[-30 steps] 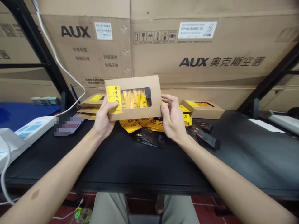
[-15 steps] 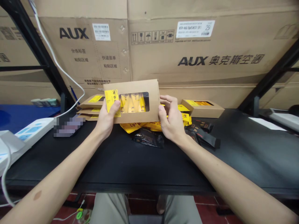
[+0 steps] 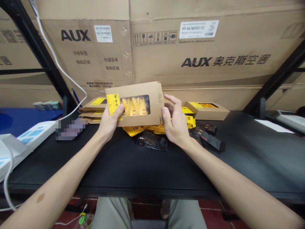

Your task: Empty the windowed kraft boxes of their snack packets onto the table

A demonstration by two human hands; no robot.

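My left hand (image 3: 110, 119) is closed on the left end of a brown cardboard box (image 3: 154, 106), its thumb across the front. The box has a yellow label (image 3: 113, 103) and a clear window showing several yellow packets (image 3: 134, 106) inside. At the box's right end, my right hand (image 3: 176, 122) has its fingers apart, with thumb and fingertips close to the end flap. Whether they touch it I cannot tell. Below the box lie yellow pouches (image 3: 135, 130) and a black pouch (image 3: 152, 141) on the black table.
Several flat brown boxes (image 3: 91, 111) are stacked at left. Another windowed box (image 3: 209, 114) stands at right, behind black pouches (image 3: 212, 141). A white power strip (image 3: 30, 136) and cable lie far left. Large AUX cartons (image 3: 157, 47) form the back wall.
The box's right end has tilted a little, so its end flap now shows. My right thumb and fingers have eased slightly off that edge. My left hand keeps its grip.
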